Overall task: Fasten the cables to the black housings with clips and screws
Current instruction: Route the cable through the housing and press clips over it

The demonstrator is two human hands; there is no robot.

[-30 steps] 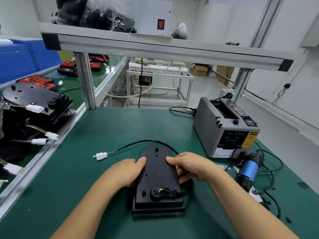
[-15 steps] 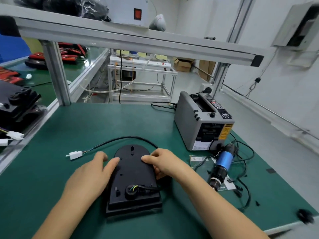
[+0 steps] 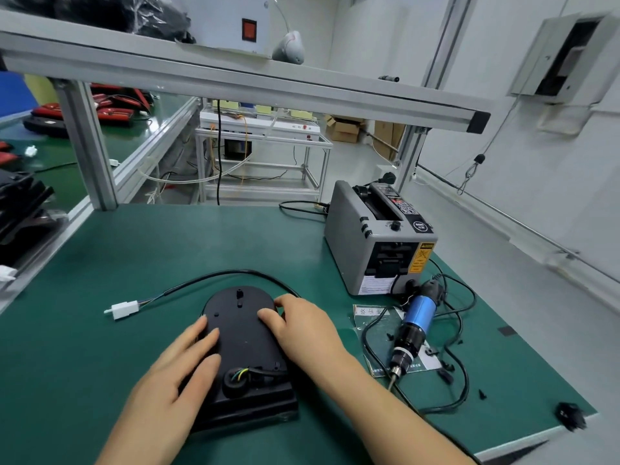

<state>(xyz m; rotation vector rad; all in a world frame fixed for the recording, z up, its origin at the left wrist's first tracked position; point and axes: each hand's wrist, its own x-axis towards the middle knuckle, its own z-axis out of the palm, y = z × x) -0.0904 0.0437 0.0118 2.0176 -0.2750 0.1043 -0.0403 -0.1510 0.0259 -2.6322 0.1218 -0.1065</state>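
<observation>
Since a second ago the left hand (image 3: 174,380) has slid from the black housing (image 3: 245,333) rim onto its top face, grip spread, straight fingers lying flat. At the right edge the right hand (image 3: 302,327) stays, grip curled round the rim, thumb on top. On the green table (image 3: 201,243) the housing lies flat; its black cable (image 3: 235,272) arcs behind to a white connector (image 3: 124,309).

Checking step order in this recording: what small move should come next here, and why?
Probably the right hand should let go of the black housing and reach for one of the small black clips beside the electric screwdriver. The cable loops loose round the housing with no clip visible on it, while the left hand lies flat on the housing, steadying it.
</observation>
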